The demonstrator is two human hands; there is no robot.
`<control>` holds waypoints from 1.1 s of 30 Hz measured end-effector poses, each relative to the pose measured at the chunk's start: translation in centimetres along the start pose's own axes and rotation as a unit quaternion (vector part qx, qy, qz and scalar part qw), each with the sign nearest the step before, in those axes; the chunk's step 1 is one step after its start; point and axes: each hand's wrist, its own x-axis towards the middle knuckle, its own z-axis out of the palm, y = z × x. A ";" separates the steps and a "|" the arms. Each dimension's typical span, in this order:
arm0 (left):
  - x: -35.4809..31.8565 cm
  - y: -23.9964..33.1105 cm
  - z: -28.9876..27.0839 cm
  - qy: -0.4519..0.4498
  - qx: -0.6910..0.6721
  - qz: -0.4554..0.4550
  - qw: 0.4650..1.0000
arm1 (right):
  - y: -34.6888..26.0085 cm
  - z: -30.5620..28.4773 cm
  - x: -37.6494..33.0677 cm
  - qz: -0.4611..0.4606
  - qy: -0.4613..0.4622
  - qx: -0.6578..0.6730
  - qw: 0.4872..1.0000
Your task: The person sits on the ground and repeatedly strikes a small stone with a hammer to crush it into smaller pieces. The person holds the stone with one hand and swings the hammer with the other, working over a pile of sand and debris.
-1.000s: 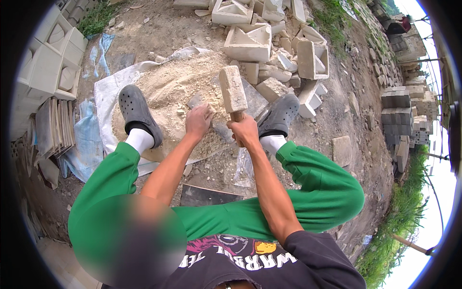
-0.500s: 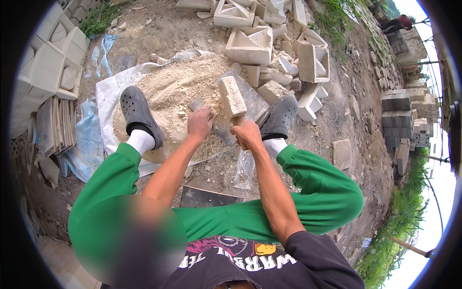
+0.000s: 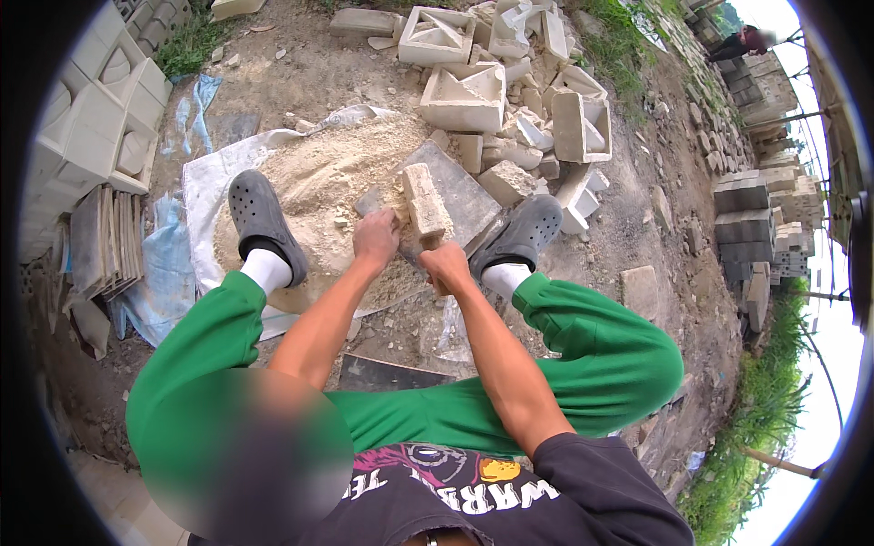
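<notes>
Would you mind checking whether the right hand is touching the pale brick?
Touching. The head view shows the right hand closed around the lower end of the pale brick, with no gap between them.

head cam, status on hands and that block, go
Left hand on rubble at the slab. Right hand shut on mallet handle, pale block head down on grey slab. Sand pile left, broken blocks beyond.

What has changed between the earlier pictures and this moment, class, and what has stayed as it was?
The pale mallet-like block in the right hand has swung down, from raised upright to low over the grey slab. The left hand stays at the rubble on the slab's edge. Both dark clogs, the sand heap and the stacked concrete blocks have not moved.
</notes>
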 end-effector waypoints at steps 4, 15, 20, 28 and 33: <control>0.3 2.1 -1.3 -0.034 0.014 -0.016 0.999 | -1.0 -4.7 0.1 0.037 -0.077 0.121 0.989; -0.7 3.3 -1.9 -0.116 0.074 -0.077 0.988 | -3.8 -25.0 -15.4 -0.144 0.191 -0.498 0.834; -1.3 2.5 -1.5 -0.108 0.091 -0.098 0.985 | -3.8 -27.5 -24.2 -0.158 0.212 -0.533 0.804; -3.2 2.6 -1.4 -0.088 0.027 -0.160 0.983 | -2.6 -26.0 -23.5 -0.225 0.129 -0.587 0.767; -3.8 -1.9 1.0 -0.097 -0.114 -0.250 0.957 | -3.2 -23.4 -17.4 -0.259 0.056 -0.634 0.727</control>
